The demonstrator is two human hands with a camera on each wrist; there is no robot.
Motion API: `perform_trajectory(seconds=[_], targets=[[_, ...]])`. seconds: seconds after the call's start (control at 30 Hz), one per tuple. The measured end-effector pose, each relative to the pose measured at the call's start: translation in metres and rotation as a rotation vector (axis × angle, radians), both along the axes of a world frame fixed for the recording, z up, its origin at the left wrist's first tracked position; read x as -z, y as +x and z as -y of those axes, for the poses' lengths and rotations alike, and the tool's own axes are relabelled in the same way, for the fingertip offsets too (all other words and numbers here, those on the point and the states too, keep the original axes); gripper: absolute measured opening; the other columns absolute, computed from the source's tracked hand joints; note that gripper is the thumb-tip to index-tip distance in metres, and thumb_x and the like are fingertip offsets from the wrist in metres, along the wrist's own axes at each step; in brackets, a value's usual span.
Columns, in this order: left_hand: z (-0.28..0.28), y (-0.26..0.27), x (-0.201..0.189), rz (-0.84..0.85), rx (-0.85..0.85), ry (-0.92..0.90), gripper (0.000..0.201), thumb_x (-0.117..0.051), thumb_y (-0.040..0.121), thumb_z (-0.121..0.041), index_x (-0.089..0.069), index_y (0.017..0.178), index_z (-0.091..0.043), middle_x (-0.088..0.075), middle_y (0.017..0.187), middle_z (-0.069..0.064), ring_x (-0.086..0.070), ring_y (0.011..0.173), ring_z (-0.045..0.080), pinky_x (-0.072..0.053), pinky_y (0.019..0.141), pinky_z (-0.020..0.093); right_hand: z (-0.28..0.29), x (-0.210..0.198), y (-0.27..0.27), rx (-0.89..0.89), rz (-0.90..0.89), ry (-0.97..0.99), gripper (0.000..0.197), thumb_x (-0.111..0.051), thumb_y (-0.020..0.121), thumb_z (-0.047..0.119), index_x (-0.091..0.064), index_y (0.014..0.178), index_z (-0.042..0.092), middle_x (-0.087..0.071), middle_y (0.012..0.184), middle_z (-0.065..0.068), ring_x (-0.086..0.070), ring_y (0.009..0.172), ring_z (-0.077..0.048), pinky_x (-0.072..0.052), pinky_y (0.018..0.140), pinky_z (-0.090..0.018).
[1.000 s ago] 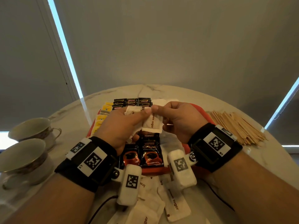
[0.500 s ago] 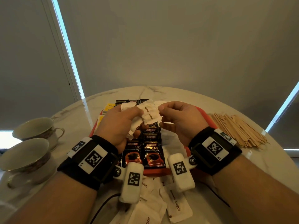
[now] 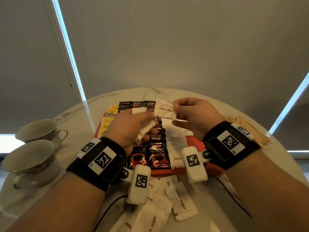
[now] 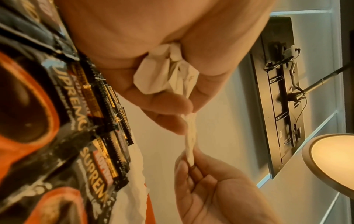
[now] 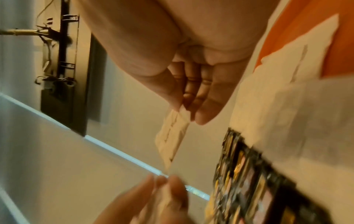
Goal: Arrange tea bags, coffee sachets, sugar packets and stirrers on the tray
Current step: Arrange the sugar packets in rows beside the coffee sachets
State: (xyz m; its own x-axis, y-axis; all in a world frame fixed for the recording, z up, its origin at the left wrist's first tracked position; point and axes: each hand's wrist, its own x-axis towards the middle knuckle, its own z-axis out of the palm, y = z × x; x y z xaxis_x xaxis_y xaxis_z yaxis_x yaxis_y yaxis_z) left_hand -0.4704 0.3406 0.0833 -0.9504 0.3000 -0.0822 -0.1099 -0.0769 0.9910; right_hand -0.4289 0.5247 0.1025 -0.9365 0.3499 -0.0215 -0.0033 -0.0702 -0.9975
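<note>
Over the orange tray my right hand pinches one white brown-sugar packet by its right end. My left hand grips a bunch of sugar packets, crumpled in the palm in the left wrist view. The single packet stretches edge-on from the left fingertips to the right hand; whether the left fingers touch it is unclear. On the tray lie yellow tea bags, black coffee sachets and white sugar packets.
Wooden stirrers lie piled on the marble table right of the tray. Two teacups stand at the left. Several loose sugar packets lie on the table in front of the tray, under my wrists.
My hands, joined on the bunch before, have moved apart. The right hand has drawn one sugar packet out to the right; the left keeps the others.
</note>
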Motion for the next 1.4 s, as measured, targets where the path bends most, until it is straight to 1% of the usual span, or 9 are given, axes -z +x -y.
perform_trajectory(seconds=[0.17,0.3,0.4,0.83,0.93,1.03,1.17,1.23,1.4], targets=[[0.008,-0.007,-0.004,0.144,0.012,0.035,0.019,-0.064,0.1,-0.021,-0.07,0.102,-0.002,-0.072,0.069,0.009,-0.061,0.054,0.014,-0.045,0.039,0.02,-0.045,0.012,0.003,0.173,0.223,-0.004,0.011,-0.063,0.094,-0.003,-0.069,0.091,0.006,-0.06,0.058,-0.001,-0.054,0.054,-0.013,-0.056,0.056,-0.03],[0.011,-0.006,-0.007,0.213,0.005,0.087,0.022,-0.06,0.101,-0.019,-0.069,0.106,0.0,-0.069,0.073,0.008,-0.061,0.056,0.012,-0.046,0.041,0.018,-0.073,0.026,0.004,0.277,0.452,0.057,0.008,-0.062,0.093,0.0,-0.068,0.098,0.003,-0.066,0.087,-0.011,-0.051,0.055,-0.014,-0.045,0.042,-0.025],[0.012,-0.003,-0.008,0.233,-0.001,0.129,0.021,-0.057,0.101,-0.015,-0.066,0.111,0.002,-0.066,0.08,0.009,-0.061,0.055,0.011,-0.045,0.041,0.018,-0.076,0.03,0.008,0.301,0.525,0.117,0.017,-0.064,0.093,0.003,-0.07,0.108,0.0,-0.075,0.106,-0.017,-0.049,0.055,-0.012,-0.039,0.045,-0.023],[0.012,-0.006,-0.007,0.286,0.013,0.174,0.028,-0.058,0.101,-0.015,-0.065,0.121,0.003,-0.065,0.08,0.009,-0.062,0.054,0.011,-0.046,0.04,0.018,-0.067,0.029,0.006,0.273,0.499,0.131,0.013,-0.063,0.091,-0.004,-0.073,0.099,0.0,-0.076,0.098,-0.018,-0.06,0.062,-0.017,-0.047,0.054,-0.025],[0.011,-0.007,-0.007,0.293,0.016,0.164,0.026,-0.058,0.101,-0.016,-0.066,0.117,0.003,-0.065,0.079,0.01,-0.062,0.054,0.011,-0.046,0.04,0.018,-0.065,0.028,0.006,0.319,0.418,0.129,0.016,-0.063,0.086,-0.007,-0.073,0.096,0.001,-0.071,0.088,-0.016,-0.056,0.057,-0.018,-0.047,0.066,-0.031],[0.011,-0.007,-0.008,0.306,0.032,0.162,0.024,-0.056,0.101,-0.016,-0.067,0.111,0.003,-0.064,0.077,0.011,-0.06,0.056,0.013,-0.047,0.041,0.018,-0.057,0.028,0.006,0.295,0.33,0.079,0.004,-0.065,0.091,-0.002,-0.067,0.094,-0.002,-0.062,0.074,-0.011,-0.056,0.057,-0.018,-0.05,0.059,-0.029],[0.011,-0.003,-0.01,0.358,0.071,0.272,0.029,-0.046,0.091,-0.003,-0.06,0.116,0.0,-0.07,0.088,0.015,-0.061,0.063,0.018,-0.047,0.043,0.021,-0.045,0.026,0.005,0.179,0.378,0.071,0.009,-0.067,0.095,0.006,-0.066,0.1,-0.001,-0.064,0.074,-0.01,-0.067,0.073,-0.023,-0.06,0.075,-0.036],[0.01,-0.003,-0.009,0.376,0.074,0.323,0.046,-0.04,0.084,0.004,-0.054,0.127,-0.006,-0.074,0.092,0.016,-0.065,0.065,0.022,-0.05,0.045,0.023,-0.042,0.021,0.006,0.164,0.353,0.05,0.012,-0.067,0.095,0.007,-0.067,0.103,-0.002,-0.063,0.079,-0.01,-0.067,0.077,-0.024,-0.059,0.07,-0.034],[0.004,-0.002,-0.007,0.355,0.066,0.396,0.041,-0.033,0.097,0.017,-0.053,0.125,-0.007,-0.077,0.109,0.024,-0.079,0.091,0.036,-0.065,0.063,0.038,-0.014,0.002,0.006,-0.027,0.228,0.014,0.008,-0.069,0.095,0.015,-0.069,0.097,0.007,-0.061,0.074,-0.003,-0.062,0.066,-0.015,-0.052,0.063,-0.027]])
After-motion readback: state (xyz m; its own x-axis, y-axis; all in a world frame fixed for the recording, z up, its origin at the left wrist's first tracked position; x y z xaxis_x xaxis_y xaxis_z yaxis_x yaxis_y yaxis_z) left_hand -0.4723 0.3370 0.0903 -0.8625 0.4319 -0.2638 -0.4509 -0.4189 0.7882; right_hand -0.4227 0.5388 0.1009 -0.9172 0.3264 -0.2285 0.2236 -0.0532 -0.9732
